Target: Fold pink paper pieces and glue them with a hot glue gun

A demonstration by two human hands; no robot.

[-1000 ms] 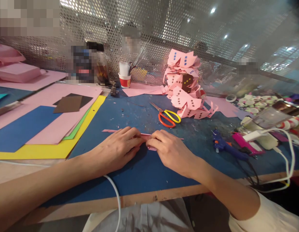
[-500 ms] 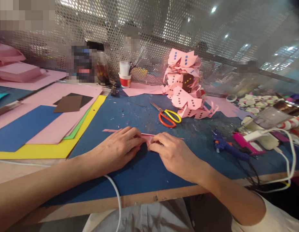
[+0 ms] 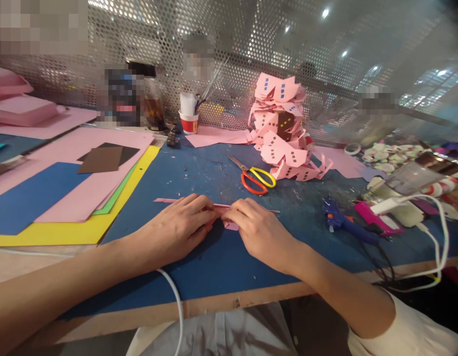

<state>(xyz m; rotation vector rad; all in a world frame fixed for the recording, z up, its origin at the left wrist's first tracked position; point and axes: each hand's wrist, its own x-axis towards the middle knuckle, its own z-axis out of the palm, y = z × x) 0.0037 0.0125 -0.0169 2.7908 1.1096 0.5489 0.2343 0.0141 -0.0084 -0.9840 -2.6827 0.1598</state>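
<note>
A small pink paper piece (image 3: 231, 226) with long thin strips reaching out to both sides lies low over the blue tabletop (image 3: 229, 267). My left hand (image 3: 189, 222) is closed on its left part, fingers bent over the paper. From the other side my right hand (image 3: 256, 230) pinches the middle, its fingertips almost meeting those of the left. Much of the paper is hidden beneath my fingers. Just beyond the hands rest scissors (image 3: 253, 178) with one red and one yellow handle loop. Behind them rises a stack of cut pink paper pieces (image 3: 282, 143) marked with small coloured squares.
Coloured sheets, including a blue sheet (image 3: 36, 198) and a yellow sheet (image 3: 76, 235), lie on the left. A blue glue gun (image 3: 347, 225) with its cord is at right. A red-and-white cup (image 3: 188, 123) stands by the perforated metal screen (image 3: 236, 44). A white cable (image 3: 173, 291) crosses the front edge.
My right fingers have shifted left along the paper, close to the left fingertips. A pink flap now shows below them. The left hand stays nearly in place.
</note>
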